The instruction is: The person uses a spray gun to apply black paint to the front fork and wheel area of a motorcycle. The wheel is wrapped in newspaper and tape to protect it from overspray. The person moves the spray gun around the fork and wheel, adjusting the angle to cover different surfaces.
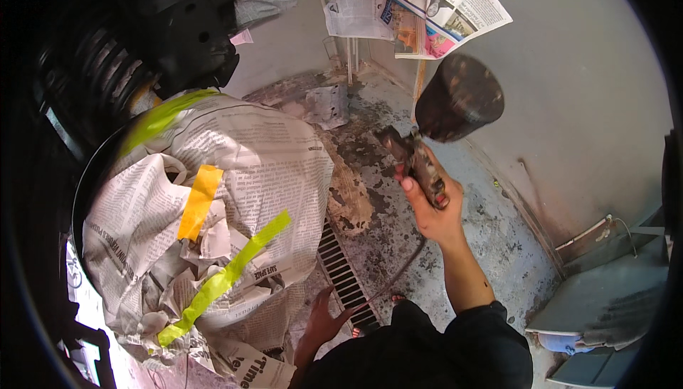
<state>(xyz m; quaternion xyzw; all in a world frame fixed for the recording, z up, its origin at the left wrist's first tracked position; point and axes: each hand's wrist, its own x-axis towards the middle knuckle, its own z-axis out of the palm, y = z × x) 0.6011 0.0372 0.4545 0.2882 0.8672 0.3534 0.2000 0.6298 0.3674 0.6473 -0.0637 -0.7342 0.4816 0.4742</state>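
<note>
My right hand (442,211) is closed around the grip of a paint-stained spray gun (425,172), held up at the right of centre. A dark, blotched cup (455,101) sits on top of the gun. From below the grip a thin hose (407,267) curves down toward the floor. My left hand (326,319) hangs low, its fingers apart and nothing seen in them. Beside it is a round, wheel-like shape covered in newspaper (267,154), apart from the gun. Strips of orange tape (200,200) and yellow-green tape (231,279) hold the paper on.
A black coil spring (107,80) and dark vehicle parts fill the upper left. Newspaper sheets (455,8) hang at the top against a grey wall (569,90). A drain grate (338,264) crosses the stained floor. Grey panels (597,289) stand at the lower right.
</note>
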